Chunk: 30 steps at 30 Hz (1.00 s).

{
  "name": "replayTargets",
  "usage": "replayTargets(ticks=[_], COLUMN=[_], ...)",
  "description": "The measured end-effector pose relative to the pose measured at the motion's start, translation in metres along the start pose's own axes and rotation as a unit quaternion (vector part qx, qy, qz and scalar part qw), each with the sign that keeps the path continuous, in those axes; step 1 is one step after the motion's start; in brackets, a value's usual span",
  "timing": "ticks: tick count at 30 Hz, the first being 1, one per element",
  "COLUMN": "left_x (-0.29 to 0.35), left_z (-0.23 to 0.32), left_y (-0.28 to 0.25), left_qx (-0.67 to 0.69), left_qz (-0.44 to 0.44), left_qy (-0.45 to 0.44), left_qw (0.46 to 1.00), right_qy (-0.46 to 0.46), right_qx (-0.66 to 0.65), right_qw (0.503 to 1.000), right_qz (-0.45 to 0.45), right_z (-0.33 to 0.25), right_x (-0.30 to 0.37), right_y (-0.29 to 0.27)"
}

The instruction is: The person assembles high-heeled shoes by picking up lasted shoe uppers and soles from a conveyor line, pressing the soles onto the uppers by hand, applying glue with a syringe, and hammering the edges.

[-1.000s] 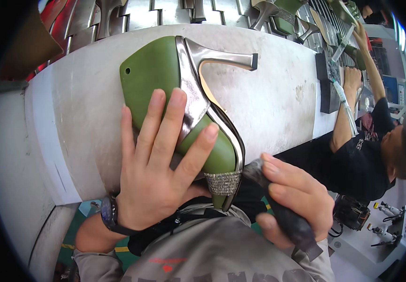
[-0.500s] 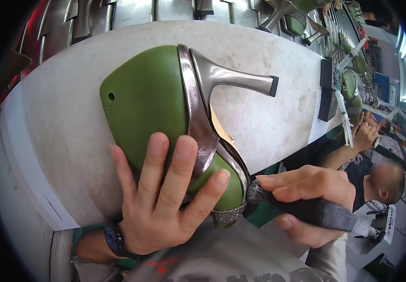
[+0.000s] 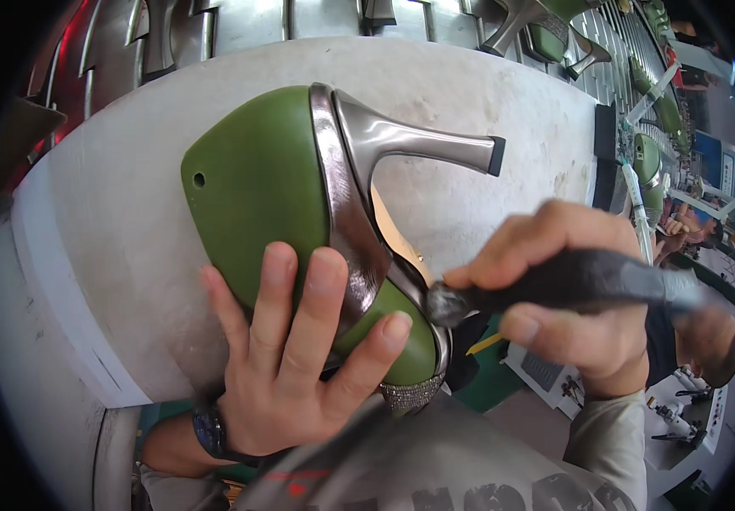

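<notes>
A high-heeled shoe in shiny pewter (image 3: pixel 356 281) lies on its side, fitted on a green last (image 3: pixel 257 170) with a small round hole. Its metallic heel (image 3: pixel 435 149) points right, and a band of rhinestones (image 3: pixel 411 393) crosses the toe end nearest me. My left hand (image 3: pixel 291 366) rests with spread fingers on the near part of the last and the shoe, holding nothing. In my right hand (image 3: pixel 571 298) is a black-wrapped hand tool (image 3: pixel 546 281). Its rounded grey head is at the sole's edge; whether it touches cannot be told.
The shoe lies on a pale, stained worktop (image 3: pixel 503 111) with a curved far edge. Beyond it runs a metal slat conveyor (image 3: pixel 257 21) carrying more heeled shoes on green lasts (image 3: pixel 546 38). At the right are a syringe (image 3: pixel 637 200), a dark block (image 3: pixel 606 153) and a person.
My right hand has moved up and away from me, taking the tool's head farther along the sole's edge. The shoe has shifted slightly left. My left hand stays nearly in place.
</notes>
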State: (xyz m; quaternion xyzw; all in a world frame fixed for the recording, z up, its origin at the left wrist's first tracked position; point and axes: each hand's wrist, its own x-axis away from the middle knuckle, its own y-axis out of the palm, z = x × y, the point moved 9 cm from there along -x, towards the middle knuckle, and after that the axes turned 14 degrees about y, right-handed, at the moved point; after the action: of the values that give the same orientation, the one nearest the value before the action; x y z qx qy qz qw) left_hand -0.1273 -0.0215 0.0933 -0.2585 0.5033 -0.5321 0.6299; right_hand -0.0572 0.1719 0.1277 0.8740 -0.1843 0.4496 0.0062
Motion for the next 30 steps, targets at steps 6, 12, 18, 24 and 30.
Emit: replayTargets(ticks=[6,12,18,24,30], left_x=[-0.011,-0.029,-0.058,-0.061,-0.065], left_z=[-0.004,-0.046,-0.099,-0.094,-0.092], left_y=[-0.013,-0.057,-0.031,-0.033,-0.032], left_qx=[0.048,0.065,0.158,0.115,0.121], left_qz=[-0.002,0.128,0.252,0.248,0.239], left_qy=[-0.045,-0.028,-0.105,-0.104,-0.108], left_qw=[0.998,0.989,0.949,0.956,0.957], right_qy=[-0.115,-0.412,-0.295,-0.275,-0.287], right_qx=[-0.062,-0.077,-0.18,-0.188,-0.215], right_qw=[0.991,0.895,0.931,0.932,0.92], right_qz=[0.023,0.151,0.119,0.146,0.157], right_z=[-0.014,-0.027,-0.019,-0.014,-0.023], right_x=[-0.014,0.024,0.013,-0.004,-0.012], right_y=[0.023,0.002,-0.023,-0.006,-0.012])
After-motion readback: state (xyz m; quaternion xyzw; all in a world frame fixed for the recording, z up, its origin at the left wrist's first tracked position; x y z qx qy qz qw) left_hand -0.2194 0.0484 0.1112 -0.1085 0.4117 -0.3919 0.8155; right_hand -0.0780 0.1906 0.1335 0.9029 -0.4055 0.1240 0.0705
